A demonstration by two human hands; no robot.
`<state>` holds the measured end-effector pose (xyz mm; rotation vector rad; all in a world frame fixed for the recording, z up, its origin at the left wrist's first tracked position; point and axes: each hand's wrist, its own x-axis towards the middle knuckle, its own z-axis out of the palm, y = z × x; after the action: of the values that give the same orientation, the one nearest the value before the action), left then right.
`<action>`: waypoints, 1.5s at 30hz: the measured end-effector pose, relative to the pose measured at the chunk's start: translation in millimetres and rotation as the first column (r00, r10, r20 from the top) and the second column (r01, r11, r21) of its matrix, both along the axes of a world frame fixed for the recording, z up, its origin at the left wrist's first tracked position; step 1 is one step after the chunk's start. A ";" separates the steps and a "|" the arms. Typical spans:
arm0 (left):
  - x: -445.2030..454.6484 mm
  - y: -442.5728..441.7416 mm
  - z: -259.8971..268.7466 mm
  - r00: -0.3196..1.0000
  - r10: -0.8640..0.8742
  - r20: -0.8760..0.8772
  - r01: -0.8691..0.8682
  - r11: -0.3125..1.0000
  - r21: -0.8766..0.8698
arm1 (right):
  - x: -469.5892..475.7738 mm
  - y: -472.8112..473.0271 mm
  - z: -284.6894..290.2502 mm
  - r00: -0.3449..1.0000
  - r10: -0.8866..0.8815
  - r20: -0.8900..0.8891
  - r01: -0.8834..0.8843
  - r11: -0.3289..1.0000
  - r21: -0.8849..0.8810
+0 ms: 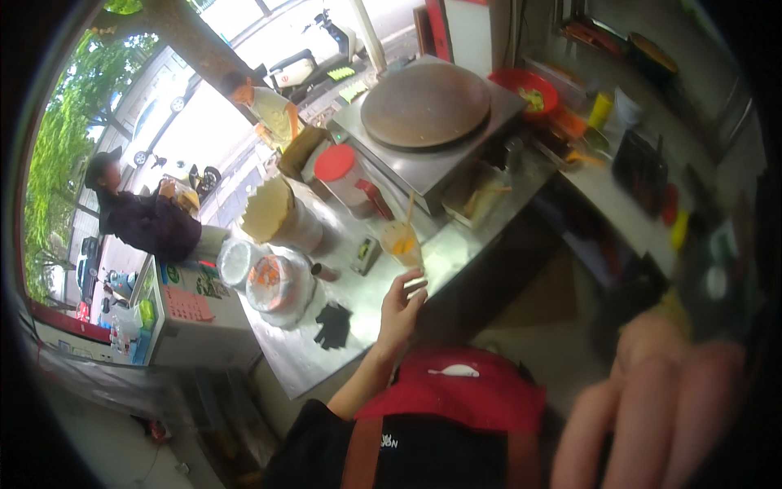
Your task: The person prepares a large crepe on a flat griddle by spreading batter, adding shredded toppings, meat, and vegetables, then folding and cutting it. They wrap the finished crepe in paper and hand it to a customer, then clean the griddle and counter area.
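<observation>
My left hand (403,308) reaches over the metal counter (281,360), fingers apart and slightly curled. Its fingertips are close to the base of a translucent cup (400,241) with something orange-yellow inside and a stick rising from it. Whether they touch the cup cannot be told. My right hand (647,391) looms large and blurred at the lower right, near the camera, so its grasp is unclear. A small box-like object (365,255) and a dark cylinder (325,272) stand left of the cup. Nearer to me lies a black glove (333,326).
A round griddle (426,104) sits at the counter's far end. A pitcher with a red lid (335,162) and plastic-wrapped containers (272,281) line the left. Right of the griddle is a red bowl (498,79). Two people (149,214) stand outside, beyond the counter.
</observation>
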<state>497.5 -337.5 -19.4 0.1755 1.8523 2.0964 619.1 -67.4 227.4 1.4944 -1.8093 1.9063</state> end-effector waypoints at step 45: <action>-194.7 -141.5 -101.6 0.654 0.652 0.384 -0.681 0.728 -0.077 | -268.1 -83.0 -57.6 0.715 0.699 0.011 -0.695 0.713 -0.093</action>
<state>302.8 -478.9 -120.9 -1.0037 1.7318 2.3994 351.0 -150.5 169.8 2.3597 -1.2154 2.2730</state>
